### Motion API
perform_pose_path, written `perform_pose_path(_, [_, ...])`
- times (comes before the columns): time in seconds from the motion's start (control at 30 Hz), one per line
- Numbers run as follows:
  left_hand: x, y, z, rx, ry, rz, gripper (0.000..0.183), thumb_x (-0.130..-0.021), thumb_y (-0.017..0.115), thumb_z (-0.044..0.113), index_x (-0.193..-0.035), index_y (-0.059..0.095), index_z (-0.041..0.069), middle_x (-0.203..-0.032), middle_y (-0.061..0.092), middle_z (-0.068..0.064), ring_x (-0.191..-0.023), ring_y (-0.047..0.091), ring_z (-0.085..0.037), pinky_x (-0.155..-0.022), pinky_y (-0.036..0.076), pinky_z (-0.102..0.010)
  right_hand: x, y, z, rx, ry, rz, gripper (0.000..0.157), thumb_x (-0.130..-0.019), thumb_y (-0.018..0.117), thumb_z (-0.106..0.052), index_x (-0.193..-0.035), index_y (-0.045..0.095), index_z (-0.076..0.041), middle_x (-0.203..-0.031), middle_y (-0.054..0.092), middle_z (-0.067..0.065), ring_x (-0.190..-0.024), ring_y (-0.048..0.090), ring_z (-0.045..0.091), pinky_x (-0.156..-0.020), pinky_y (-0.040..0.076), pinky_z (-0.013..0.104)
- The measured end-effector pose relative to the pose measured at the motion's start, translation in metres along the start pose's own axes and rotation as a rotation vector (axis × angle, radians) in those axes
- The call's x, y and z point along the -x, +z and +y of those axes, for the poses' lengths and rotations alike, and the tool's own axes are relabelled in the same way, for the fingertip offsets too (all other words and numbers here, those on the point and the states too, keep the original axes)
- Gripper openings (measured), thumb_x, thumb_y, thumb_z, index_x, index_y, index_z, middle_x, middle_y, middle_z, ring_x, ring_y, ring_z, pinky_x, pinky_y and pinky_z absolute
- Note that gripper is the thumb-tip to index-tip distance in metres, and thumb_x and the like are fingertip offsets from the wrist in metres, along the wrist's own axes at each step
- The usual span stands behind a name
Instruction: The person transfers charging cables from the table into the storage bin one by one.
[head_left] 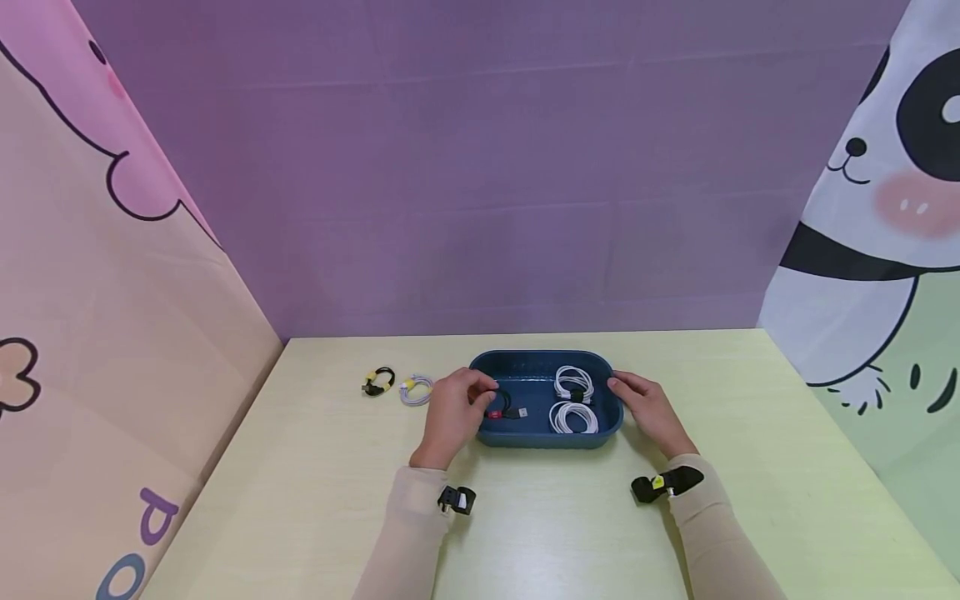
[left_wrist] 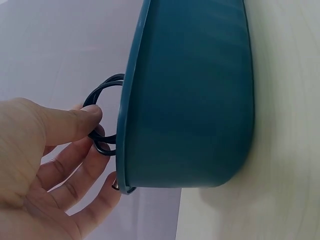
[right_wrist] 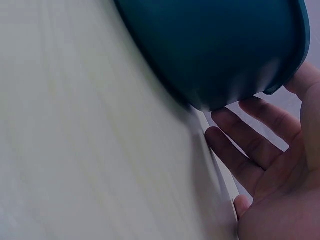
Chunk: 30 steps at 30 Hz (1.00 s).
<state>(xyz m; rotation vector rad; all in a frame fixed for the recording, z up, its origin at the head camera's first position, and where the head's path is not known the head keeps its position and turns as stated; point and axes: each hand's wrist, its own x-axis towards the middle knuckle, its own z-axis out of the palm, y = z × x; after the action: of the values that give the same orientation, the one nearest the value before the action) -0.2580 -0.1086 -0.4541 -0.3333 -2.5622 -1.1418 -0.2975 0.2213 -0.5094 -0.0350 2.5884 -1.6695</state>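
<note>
A blue plastic bin (head_left: 555,442) stands on the table. At its left end my left hand (head_left: 456,412) pinches a coiled black cable (left_wrist: 102,92) between thumb and fingers, at rim height. In the head view a red tie (head_left: 494,414) and a silver USB plug (head_left: 522,412) show on this cable, inside the bin. My right hand (head_left: 651,410) holds the bin's right end, fingers (right_wrist: 245,132) against the outer wall and thumb at the rim. Inside on the right lie two coiled white cables, a rear one (head_left: 564,371) with a black tie and a front one (head_left: 592,419).
Left of the bin on the pale table (head_left: 300,500) lie a black coiled cable (head_left: 391,372) with yellow ties and a whitish coiled cable (head_left: 411,401) with a yellow tie. A purple cloth wall (head_left: 525,208) rises behind the table; printed cloths flank both sides.
</note>
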Motion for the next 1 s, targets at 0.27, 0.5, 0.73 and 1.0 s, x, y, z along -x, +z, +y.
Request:
perform_pose_path(0.27, [0.0007, 0.0036, 0.0007, -0.023, 0.033, -0.011, 0.008, -0.089, 0.078, 0.006, -0.095, 0.078, 0.012, -0.089, 0.072, -0.002, -0.079, 0.062, -0.015, -0.072, 0.052, -0.028, 0.0010, -0.0001, -0.0014, 0.000, 0.014, -0.006, 0.060, -0.106, 0.053, -0.044, -0.150, 0.050, -0.003, -0.155, 0.048, 0.021, -0.150, 0.038, 0.040, -0.123, 0.028, 0.056])
perform_pose_path(0.5, [0.0017, 0.0048, 0.0025, -0.057, 0.043, -0.023, 0.008, -0.089, 0.078, 0.007, -0.095, 0.079, 0.012, -0.089, 0.072, -0.002, -0.078, 0.062, -0.015, -0.072, 0.053, -0.028, 0.0022, -0.0007, -0.0030, 0.007, 0.002, 0.004, 0.060, -0.105, 0.054, -0.044, -0.148, 0.052, -0.002, -0.153, 0.051, 0.022, -0.148, 0.041, 0.040, -0.122, 0.030, 0.056])
perform_pose_path(0.73, [0.0025, 0.0048, 0.0056, -0.082, 0.043, -0.040, 0.008, -0.089, 0.079, 0.008, -0.096, 0.079, 0.012, -0.090, 0.073, -0.002, -0.076, 0.059, -0.014, -0.070, 0.051, -0.027, 0.0022, -0.0011, -0.0032, 0.009, 0.000, 0.001, 0.061, -0.105, 0.054, -0.045, -0.148, 0.052, -0.002, -0.153, 0.051, 0.022, -0.148, 0.041, 0.041, -0.122, 0.030, 0.056])
perform_pose_path(1.0, [0.0033, 0.0066, 0.0073, -0.142, 0.064, -0.061, 0.008, -0.089, 0.078, 0.009, -0.097, 0.080, 0.012, -0.091, 0.072, -0.002, -0.076, 0.060, -0.013, -0.071, 0.053, -0.027, 0.0026, -0.0008, -0.0015, 0.006, 0.011, 0.001, 0.061, -0.105, 0.053, -0.047, -0.147, 0.053, -0.003, -0.153, 0.052, 0.021, -0.147, 0.043, 0.039, -0.121, 0.032, 0.055])
